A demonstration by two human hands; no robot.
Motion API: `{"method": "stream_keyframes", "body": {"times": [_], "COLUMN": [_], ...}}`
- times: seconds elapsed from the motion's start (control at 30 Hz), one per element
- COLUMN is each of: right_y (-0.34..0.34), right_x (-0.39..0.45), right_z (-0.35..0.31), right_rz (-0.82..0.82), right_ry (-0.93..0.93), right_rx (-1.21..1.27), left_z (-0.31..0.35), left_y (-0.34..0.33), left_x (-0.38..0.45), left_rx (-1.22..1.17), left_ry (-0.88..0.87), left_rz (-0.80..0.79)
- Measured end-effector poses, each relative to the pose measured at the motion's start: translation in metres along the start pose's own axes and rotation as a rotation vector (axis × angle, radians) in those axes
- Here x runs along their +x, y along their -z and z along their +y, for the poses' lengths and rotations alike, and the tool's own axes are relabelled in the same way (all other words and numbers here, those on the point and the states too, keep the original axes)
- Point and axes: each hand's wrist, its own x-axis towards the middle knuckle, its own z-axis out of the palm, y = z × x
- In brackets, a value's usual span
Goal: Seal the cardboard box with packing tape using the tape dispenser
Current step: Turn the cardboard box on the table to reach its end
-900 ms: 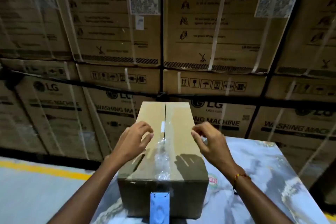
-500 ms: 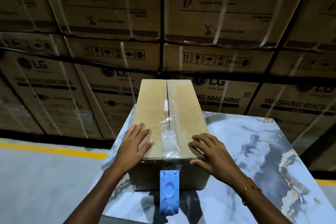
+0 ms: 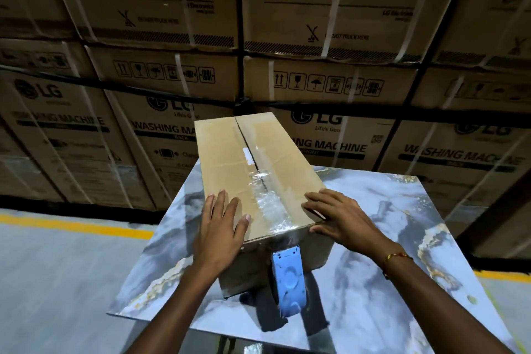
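Since half a second ago, both hands are sitting a little differently on the box: the cardboard box (image 3: 253, 169) is now lying at a slight angle on the counter (image 3: 382, 238), its far end swung left, and the right thumb is now hooking over the near top edge.

Only one view is showing, from the head camera. Two bare hands are in it. The left hand (image 3: 219, 227) is lying flat and spread, palm down, on the near left part of the box top, gripping nothing. The right hand (image 3: 339, 215) is pressing on the near right corner, fingers loosely spread on top and thumb against the near face, not closed around anything. A thin gold-coloured bracelet (image 3: 398, 257) is circling the right wrist.

One plain brown rectangular box is standing on the near half of the counter. Its two top flaps are meeting at a centre seam; one strip of clear, wrinkled, glossy packing tape (image 3: 268, 204) is covering the near part of that seam and running over the near edge, while the far part is gaping dark.

One blue plastic tape dispenser (image 3: 288, 282) is hanging against the near face of the box, reaching down to the counter.

One counter is carrying everything, a smooth slab with grey, white and gold marbling.

Beyond, printed washing-machine cartons (image 3: 330, 138) are standing stacked in rows, bound with pale straps.
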Motion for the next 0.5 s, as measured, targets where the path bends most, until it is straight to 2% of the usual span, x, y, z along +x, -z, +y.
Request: {"method": "stream_keyframes", "body": {"times": [0.13, 0.23, 0.37, 0.5], "right_y": [-0.001, -0.004, -0.011, -0.025], "right_x": [0.0, -0.004, -0.024, -0.048], "right_z": [0.007, 0.0, -0.02, -0.048], "right_rz": [-0.017, 0.028, 0.224, 0.338], "right_ry": [0.021, 0.015, -0.021, -0.117], "right_rx": [0.018, 0.004, -0.045, 0.002], "left_z": [0.013, 0.021, 0.034, 0.033], "left_y": [0.003, 0.007, 0.01, 0.005], "left_x": [-0.003, 0.005, 0.028, 0.042], "left_rx": [0.171, 0.207, 0.164, 0.206], "left_ry": [0.006, -0.107, -0.287, -0.29], "left_rz": [-0.037, -0.082, -0.209, -0.35]}}
